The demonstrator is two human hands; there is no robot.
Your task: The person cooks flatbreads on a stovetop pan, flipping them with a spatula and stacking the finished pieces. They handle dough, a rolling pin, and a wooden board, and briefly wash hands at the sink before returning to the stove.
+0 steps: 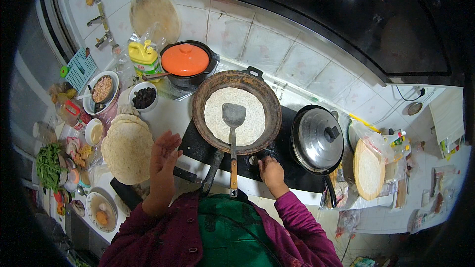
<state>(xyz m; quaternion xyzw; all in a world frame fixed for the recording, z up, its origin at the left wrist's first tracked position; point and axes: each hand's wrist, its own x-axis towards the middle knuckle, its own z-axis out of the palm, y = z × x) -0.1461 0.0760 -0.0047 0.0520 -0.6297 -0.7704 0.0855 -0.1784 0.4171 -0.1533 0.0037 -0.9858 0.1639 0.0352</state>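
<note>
A round flatbread (215, 109) lies flat in a worn frying pan (199, 92) on the black stove top. Across the bread and the pan's near rim rests a metal turner (233, 115) with a wooden handle. My right hand (272, 174) is at the stove's front edge, its fingers at a control knob (253, 160); whether they grip it is hard to tell. My left hand (164, 165) is raised left of the pan, fingers apart and holding nothing. Beside it is a stack of round flatbreads (127, 152).
A lidded wok (317, 137) stands to the right, its handle pointing towards me. Behind left are an orange-lidded pot (185, 60), a yellow oil jug (143, 57) and a bowl of dark food (144, 97). The frying pan's handle (212, 172) sticks out over the front edge.
</note>
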